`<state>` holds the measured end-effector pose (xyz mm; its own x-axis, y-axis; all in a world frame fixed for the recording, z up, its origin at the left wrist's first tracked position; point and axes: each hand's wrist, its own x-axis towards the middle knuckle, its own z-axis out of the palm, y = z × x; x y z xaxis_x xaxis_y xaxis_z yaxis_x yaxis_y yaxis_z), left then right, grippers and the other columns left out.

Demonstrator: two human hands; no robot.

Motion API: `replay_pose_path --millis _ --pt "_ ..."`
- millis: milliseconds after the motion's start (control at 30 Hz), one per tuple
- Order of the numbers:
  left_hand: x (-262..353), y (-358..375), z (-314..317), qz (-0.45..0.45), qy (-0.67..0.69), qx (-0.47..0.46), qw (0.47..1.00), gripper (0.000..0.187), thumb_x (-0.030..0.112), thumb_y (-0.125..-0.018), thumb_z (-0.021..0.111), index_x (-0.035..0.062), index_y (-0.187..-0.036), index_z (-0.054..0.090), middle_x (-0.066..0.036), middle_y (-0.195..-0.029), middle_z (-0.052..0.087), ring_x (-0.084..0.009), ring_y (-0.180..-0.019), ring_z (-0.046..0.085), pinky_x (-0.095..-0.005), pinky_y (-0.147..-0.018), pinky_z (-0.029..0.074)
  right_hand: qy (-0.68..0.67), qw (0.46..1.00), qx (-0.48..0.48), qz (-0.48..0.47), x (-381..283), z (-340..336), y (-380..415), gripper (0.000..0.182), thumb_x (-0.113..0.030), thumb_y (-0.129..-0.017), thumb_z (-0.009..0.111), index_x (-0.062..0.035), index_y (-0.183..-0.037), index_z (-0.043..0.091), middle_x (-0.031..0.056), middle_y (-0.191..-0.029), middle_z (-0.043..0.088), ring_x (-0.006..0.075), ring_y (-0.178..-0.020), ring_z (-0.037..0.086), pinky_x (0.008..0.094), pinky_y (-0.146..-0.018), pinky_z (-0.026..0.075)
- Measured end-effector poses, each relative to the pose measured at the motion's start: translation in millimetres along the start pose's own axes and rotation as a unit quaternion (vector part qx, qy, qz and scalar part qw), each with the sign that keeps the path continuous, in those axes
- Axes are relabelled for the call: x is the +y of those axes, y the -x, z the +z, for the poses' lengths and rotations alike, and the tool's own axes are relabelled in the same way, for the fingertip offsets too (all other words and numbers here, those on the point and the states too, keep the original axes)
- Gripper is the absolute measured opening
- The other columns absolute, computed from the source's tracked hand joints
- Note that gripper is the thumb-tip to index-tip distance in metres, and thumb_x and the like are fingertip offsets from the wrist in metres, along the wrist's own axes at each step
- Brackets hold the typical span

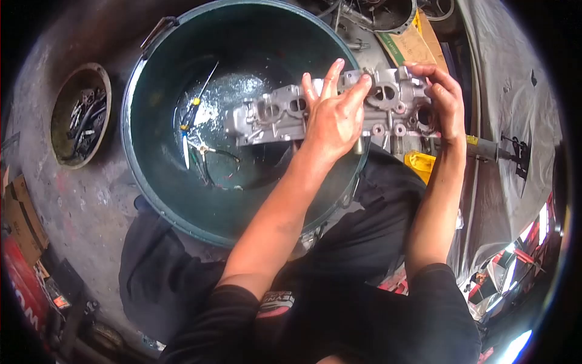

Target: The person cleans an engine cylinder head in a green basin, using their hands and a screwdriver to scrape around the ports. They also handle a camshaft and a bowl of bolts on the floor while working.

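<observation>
A grey metal engine cylinder head with several ports spans the right part of a large dark green tub, its right end past the rim. Across its middle lies my left hand, palm down with fingers spread apart. My right hand is curled around the right end, thumb and fingers on the metal. Down in the tub, a screwdriver with a yellow and black handle leans beside pliers with dark handles. Wet, shiny patches show on the tub floor.
A round bowl of dark metal parts stands on the concrete floor to the left. Right of the tub are a cardboard box, a yellow object and a grey cover sheet. Metal engine parts lie at the back.
</observation>
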<state>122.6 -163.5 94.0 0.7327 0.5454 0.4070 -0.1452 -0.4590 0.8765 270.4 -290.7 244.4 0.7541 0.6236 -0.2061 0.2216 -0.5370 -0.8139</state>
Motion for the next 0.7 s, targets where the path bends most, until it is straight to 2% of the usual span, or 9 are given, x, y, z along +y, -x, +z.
replay_pose_path --millis 167,267,367,400,500,533,633,667,700 --pt "-5.6 16.2 3.5 0.011 0.014 0.01 1.0 0.045 0.004 -0.087 0.064 0.0139 -0.131 0.066 -0.01 -0.123 0.069 -0.0344 -0.141 0.043 -0.0677 -0.113 0.016 0.019 0.998 -0.011 -0.062 4.1 -5.6 -11.0 0.04 -0.016 -0.081 0.052 -0.0001 -0.113 0.069 0.0088 -0.127 0.065 0.0167 -0.108 0.06 0.028 -0.079 0.05" --pt "0.5 -0.5 -0.7 -0.001 0.014 0.004 1.0 0.047 0.001 -0.085 0.065 0.0143 -0.131 0.068 -0.01 -0.126 0.068 -0.034 -0.142 0.043 -0.0679 -0.114 0.015 -0.023 1.0 -0.001 0.0 0.3 0.7 -0.5 0.04 -0.018 -0.082 0.053 -0.0005 -0.115 0.069 0.007 -0.129 0.064 0.0164 -0.11 0.059 0.0285 -0.079 0.049" --pt "1.7 18.4 -7.6 0.001 0.001 0.014 1.0 0.045 0.004 -0.087 0.063 0.0124 -0.131 0.066 -0.01 -0.12 0.07 -0.036 -0.139 0.045 -0.0692 -0.112 0.018 0.002 0.999 -0.01 -0.045 2.2 -5.3 -8.7 0.04 -0.017 -0.082 0.052 -0.0003 -0.114 0.069 0.0067 -0.127 0.065 0.0159 -0.109 0.058 0.0281 -0.078 0.049" --pt "-0.1 19.0 -6.2 0.001 0.009 -0.003 1.0 0.044 0.004 -0.087 0.064 0.0119 -0.13 0.067 -0.011 -0.121 0.07 -0.0365 -0.139 0.044 -0.069 -0.112 0.018 0.062 0.992 -0.027 -0.107 3.0 -7.7 -11.3 0.041 -0.015 -0.081 0.051 0.0002 -0.114 0.069 0.0078 -0.126 0.066 0.0171 -0.108 0.059 0.0288 -0.08 0.049" --pt "1.6 0.2 3.6 0.004 0.039 0.024 0.999 0.044 0.001 -0.085 0.066 0.0131 -0.127 0.07 -0.009 -0.119 0.071 -0.035 -0.14 0.045 -0.0679 -0.114 0.014 -0.011 1.0 0.008 -0.017 -2.3 -2.5 -4.7 0.042 -0.014 -0.078 0.05 0.0016 -0.112 0.069 0.0104 -0.126 0.066 0.0193 -0.112 0.059 0.0298 -0.086 0.05" --pt "1.3 2.1 3.2 0.005 0.022 0.013 1.0 0.045 0.0 -0.083 0.066 0.0132 -0.127 0.07 -0.009 -0.122 0.071 -0.0335 -0.139 0.046 -0.0676 -0.114 0.015 0.014 0.998 -0.005 -0.056 -5.0 -1.3 -5.7 0.042 -0.015 -0.078 0.05 0.0022 -0.112 0.069 0.0114 -0.126 0.067 0.0195 -0.113 0.059 0.0307 -0.089 0.05" --pt "-4.4 25.6 -0.3 0.011 -0.008 0.014 1.0 0.045 0.002 -0.084 0.066 0.0123 -0.128 0.067 -0.008 -0.119 0.071 -0.0335 -0.138 0.047 -0.0683 -0.113 0.017 -0.014 0.998 -0.011 -0.063 7.2 -7.0 -9.1 0.042 -0.015 -0.078 0.05 0.0018 -0.112 0.069 0.0112 -0.126 0.067 0.0188 -0.113 0.059 0.0304 -0.09 0.049" --pt "-7.9 27.1 4.5 0.01 0.004 0.004 1.0 0.046 0.003 -0.083 0.067 0.0131 -0.128 0.066 -0.007 -0.122 0.07 -0.0331 -0.139 0.045 -0.0693 -0.113 0.017 0.026 0.995 -0.017 -0.09 8.8 -8.3 -10.8 0.042 -0.016 -0.079 0.05 0.0017 -0.112 0.069 0.0118 -0.126 0.067 0.0184 -0.114 0.059 0.0313 -0.089 0.049" --pt "-8.6 16.3 4.3 0.019 -0.008 0.026 0.999 0.045 0.003 -0.083 0.067 0.0133 -0.127 0.067 -0.007 -0.122 0.07 -0.0332 -0.139 0.045 -0.0696 -0.113 0.016 0.008 0.997 -0.005 -0.078 6.8 -7.0 -11.8 0.042 -0.016 -0.079 0.05 0.0017 -0.112 0.069 0.0119 -0.127 0.067 0.0184 -0.114 0.059 0.0312 -0.09 0.049"
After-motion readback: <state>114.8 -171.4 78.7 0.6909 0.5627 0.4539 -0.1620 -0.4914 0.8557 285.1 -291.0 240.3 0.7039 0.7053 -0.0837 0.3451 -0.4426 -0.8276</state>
